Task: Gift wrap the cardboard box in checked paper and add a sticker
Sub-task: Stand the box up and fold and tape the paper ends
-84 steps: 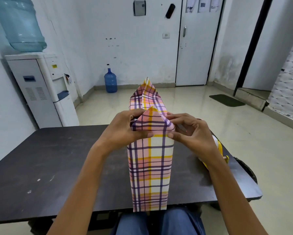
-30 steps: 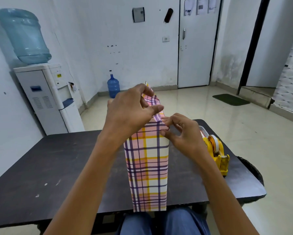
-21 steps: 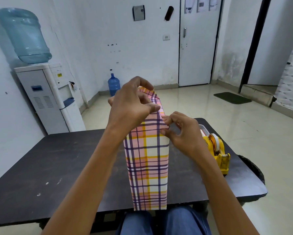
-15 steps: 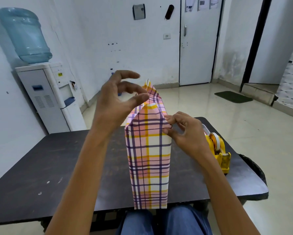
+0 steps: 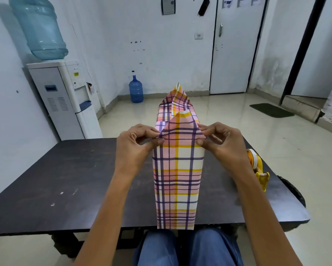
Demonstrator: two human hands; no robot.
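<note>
A tall box wrapped in pink, yellow and purple checked paper (image 5: 177,181) stands upright at the near edge of the dark table (image 5: 65,179). At its top, two triangular paper flaps stick up, one near me and one on the far side. My left hand (image 5: 136,144) pinches the left corner of the near flap between thumb and fingers. My right hand (image 5: 220,143) pinches the right corner of the same flap. The cardboard itself is hidden under the paper. No sticker is in view.
A yellow tape dispenser (image 5: 257,167) sits on the table behind my right wrist. A water dispenser (image 5: 65,96) stands at the left wall, and a blue bottle (image 5: 136,90) on the floor beyond. My legs are under the table's near edge.
My left hand came off the far flap, opened in the air, then dropped to pinch the near flap's left corner. The near flap now stands up. My right hand stayed at the right corner.
</note>
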